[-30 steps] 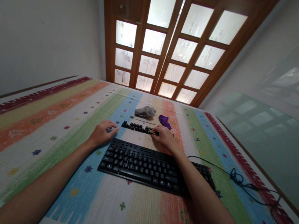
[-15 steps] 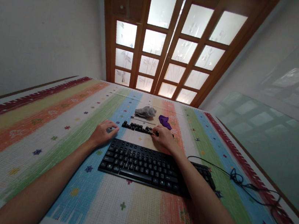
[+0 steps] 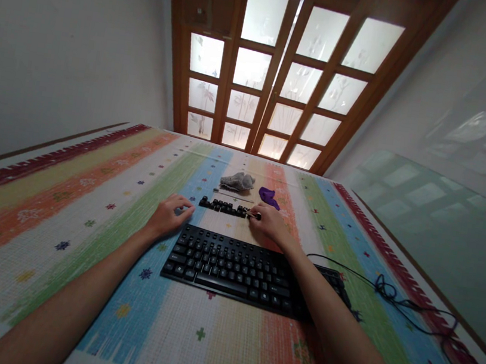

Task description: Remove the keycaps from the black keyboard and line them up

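A black computer keyboard (image 3: 231, 268) lies in front of me, its upper row of small keys nearest my hands. Beyond it runs a line of loose black keycaps (image 3: 224, 206). Over the right end of that line, my right hand (image 3: 269, 225) has its thumb and forefinger closed on a small dark piece that looks like a keycap. My left hand (image 3: 170, 215) rests on the cloth left of the line, thumb and fingers curved apart with nothing between them.
Past the keycaps lie a thin stick-like tool (image 3: 234, 196), a crumpled grey cloth (image 3: 237, 181) and a purple cloth (image 3: 269, 198). The keyboard's black cable (image 3: 386, 289) is coiled at right. A striped tablecloth (image 3: 177, 329) covers the table.
My right hand has shifted very slightly to the right at the end of the keycap line. My left hand stays in place.
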### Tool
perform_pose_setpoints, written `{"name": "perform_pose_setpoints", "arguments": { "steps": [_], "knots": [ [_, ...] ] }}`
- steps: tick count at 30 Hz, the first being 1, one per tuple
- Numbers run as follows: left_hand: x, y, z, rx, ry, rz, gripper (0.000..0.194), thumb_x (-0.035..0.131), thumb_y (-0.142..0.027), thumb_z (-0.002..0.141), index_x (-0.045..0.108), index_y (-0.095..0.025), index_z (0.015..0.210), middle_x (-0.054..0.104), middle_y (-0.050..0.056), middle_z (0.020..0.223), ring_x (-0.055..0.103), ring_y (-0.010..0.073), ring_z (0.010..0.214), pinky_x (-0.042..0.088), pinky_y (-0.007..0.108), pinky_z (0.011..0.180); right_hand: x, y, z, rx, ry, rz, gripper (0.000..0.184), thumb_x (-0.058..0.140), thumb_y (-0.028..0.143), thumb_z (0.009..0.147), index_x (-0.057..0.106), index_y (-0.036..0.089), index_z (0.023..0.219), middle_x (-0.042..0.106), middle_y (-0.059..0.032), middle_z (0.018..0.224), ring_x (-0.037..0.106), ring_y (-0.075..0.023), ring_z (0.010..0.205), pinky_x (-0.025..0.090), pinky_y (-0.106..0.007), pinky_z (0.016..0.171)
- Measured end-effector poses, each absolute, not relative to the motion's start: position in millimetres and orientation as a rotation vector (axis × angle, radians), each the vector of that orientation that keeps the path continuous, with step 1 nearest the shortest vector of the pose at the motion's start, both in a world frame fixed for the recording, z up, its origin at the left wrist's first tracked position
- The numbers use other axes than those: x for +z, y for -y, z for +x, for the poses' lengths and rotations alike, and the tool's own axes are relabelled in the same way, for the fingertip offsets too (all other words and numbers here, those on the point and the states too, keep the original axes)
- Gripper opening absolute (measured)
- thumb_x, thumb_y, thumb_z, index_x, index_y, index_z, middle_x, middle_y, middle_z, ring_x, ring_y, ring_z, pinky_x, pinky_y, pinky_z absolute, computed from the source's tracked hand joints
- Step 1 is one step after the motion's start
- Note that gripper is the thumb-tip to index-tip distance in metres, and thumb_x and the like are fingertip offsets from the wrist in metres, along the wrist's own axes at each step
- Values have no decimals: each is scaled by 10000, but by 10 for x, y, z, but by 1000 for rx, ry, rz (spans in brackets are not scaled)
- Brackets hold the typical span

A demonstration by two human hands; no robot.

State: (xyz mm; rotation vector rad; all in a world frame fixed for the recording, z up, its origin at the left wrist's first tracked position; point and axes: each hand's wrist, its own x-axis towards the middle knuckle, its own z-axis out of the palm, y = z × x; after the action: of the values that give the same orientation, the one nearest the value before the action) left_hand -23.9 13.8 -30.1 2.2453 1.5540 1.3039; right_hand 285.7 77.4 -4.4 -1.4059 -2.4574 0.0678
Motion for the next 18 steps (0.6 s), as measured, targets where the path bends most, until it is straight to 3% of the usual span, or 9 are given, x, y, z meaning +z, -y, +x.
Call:
{"name": "perform_pose_setpoints", "arguments": {
  "steps": [18],
  "knots": [
    [-313,-156,-252,1298,-1541,2252,213,544,-344,870,670,-207,766,701,52,830,611,202,817,498,355,794,-24,-744,2833,64,2466,-1428,183,622,213,822,749,148,937,692,-95,999,632,-204,886,453,-273,773]
  ]
}}
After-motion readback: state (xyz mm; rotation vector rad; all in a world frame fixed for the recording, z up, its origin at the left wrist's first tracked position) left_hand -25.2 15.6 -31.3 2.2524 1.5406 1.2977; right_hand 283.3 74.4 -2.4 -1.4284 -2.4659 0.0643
